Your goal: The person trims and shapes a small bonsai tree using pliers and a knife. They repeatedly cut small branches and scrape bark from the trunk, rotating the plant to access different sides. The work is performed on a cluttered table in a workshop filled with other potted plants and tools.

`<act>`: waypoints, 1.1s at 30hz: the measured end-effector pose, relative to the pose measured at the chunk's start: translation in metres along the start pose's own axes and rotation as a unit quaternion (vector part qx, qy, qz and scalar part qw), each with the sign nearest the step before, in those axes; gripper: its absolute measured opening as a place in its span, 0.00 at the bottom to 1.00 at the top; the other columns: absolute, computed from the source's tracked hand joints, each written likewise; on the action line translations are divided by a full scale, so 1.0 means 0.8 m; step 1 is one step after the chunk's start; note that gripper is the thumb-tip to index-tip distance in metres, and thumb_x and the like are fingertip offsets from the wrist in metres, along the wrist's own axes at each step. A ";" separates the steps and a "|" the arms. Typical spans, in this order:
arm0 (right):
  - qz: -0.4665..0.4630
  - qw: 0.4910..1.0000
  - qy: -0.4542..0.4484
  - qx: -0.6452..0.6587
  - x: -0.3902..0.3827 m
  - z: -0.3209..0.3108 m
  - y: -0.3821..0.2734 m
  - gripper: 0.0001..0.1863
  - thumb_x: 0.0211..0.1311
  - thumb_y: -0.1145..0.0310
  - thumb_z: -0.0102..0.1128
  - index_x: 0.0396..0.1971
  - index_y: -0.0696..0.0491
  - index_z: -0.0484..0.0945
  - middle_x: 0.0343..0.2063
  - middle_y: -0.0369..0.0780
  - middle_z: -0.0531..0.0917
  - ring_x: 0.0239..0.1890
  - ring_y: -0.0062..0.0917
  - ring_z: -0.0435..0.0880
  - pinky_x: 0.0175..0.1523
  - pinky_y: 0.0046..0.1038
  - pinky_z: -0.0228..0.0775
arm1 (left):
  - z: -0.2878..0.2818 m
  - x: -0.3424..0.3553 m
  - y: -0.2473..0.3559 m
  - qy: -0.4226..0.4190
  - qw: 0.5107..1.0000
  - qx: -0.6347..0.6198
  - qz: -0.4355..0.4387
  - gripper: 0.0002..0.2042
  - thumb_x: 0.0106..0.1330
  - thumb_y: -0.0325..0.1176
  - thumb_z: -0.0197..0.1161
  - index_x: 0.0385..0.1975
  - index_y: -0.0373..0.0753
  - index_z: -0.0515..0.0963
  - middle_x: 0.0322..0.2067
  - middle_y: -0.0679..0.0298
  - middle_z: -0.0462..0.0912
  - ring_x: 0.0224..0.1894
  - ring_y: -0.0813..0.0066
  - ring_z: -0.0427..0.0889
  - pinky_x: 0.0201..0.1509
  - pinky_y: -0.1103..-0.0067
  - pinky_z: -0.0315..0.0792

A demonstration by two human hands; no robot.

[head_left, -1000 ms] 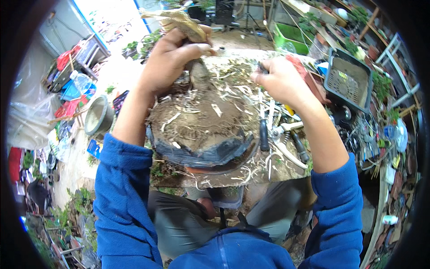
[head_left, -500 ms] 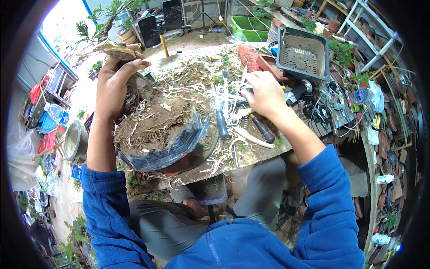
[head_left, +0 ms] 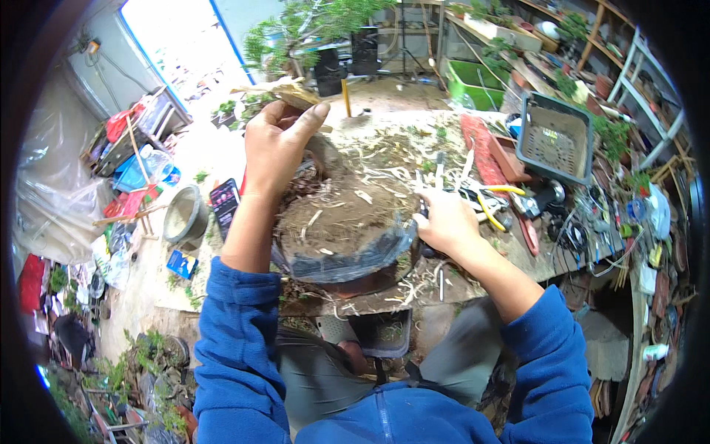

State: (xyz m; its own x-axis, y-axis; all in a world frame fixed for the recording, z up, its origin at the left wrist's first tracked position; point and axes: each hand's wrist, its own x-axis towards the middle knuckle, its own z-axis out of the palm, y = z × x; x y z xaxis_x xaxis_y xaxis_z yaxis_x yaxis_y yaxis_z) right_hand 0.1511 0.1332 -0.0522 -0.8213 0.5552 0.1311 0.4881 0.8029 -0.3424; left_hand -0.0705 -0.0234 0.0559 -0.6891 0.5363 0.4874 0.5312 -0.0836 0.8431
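Note:
My left hand (head_left: pixel 277 148) grips the top of a gnarled trunk (head_left: pixel 325 152), whose pale split wood (head_left: pixel 288 90) sticks up above my fingers. The trunk rises from a wide soil-and-root mass (head_left: pixel 347 211) ringed with torn black plastic (head_left: pixel 340 263). Beside the mass's right edge, my right hand (head_left: pixel 447 222) is closed on what looks like a dark-handled tool (head_left: pixel 425 207), mostly covered by my fingers. Just right of it lie metal tools, including yellow-handled pliers (head_left: pixel 503 189) and a red-handled tool (head_left: pixel 529 235). Pale root shavings are strewn around.
A slotted crate (head_left: pixel 555 137) and red mesh (head_left: pixel 481 148) sit at the back right. A phone (head_left: pixel 222 203) and grey bucket (head_left: pixel 185 214) stand left. A green tub (head_left: pixel 477 81), leafy tree (head_left: pixel 310 33) and shelves surround the cluttered worktable (head_left: pixel 177 292).
My view has shifted about. My right hand has come down from above the tools to the root mass's right edge, fingers closing on a handle. My left hand stays on the trunk.

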 end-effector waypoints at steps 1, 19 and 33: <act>0.036 0.998 -0.015 0.044 0.004 -0.001 0.000 0.25 0.55 0.61 0.70 0.54 0.53 0.83 0.40 0.53 0.88 0.47 0.48 0.87 0.55 0.44 0.79 | 0.000 -0.002 0.003 0.033 0.999 -0.005 0.020 0.21 0.65 0.41 0.77 0.45 0.28 0.85 0.35 0.58 0.91 0.36 0.78 0.87 0.40 0.83 0.78; 0.018 0.964 -0.087 0.251 -0.040 -0.139 0.025 0.44 0.51 0.80 0.61 0.74 0.58 0.66 0.18 0.33 0.75 0.21 0.15 0.69 0.28 0.23 0.63 | 0.000 0.013 -0.002 0.179 0.962 -0.018 0.207 0.16 0.59 0.30 0.78 0.44 0.31 0.85 0.44 0.60 0.86 0.42 0.75 0.89 0.49 0.79 0.83; -0.114 0.793 -0.078 0.593 -0.042 -0.156 -0.077 0.33 0.67 0.74 0.58 0.72 0.65 0.66 0.36 0.44 0.86 0.24 0.18 0.81 0.30 0.17 0.71 | -0.001 0.012 -0.011 0.123 0.956 -0.088 0.252 0.13 0.64 0.28 0.77 0.46 0.29 0.87 0.46 0.61 0.86 0.45 0.77 0.85 0.50 0.81 0.79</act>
State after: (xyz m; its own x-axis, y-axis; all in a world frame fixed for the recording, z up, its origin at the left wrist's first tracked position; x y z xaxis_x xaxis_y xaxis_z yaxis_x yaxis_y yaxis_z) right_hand 0.1849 0.0921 0.0805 -0.9200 0.3176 0.2296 -0.2227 0.0583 -0.9731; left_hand -0.0823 -0.0180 0.0535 -0.4747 0.1785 0.8619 0.7498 -0.4308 0.5022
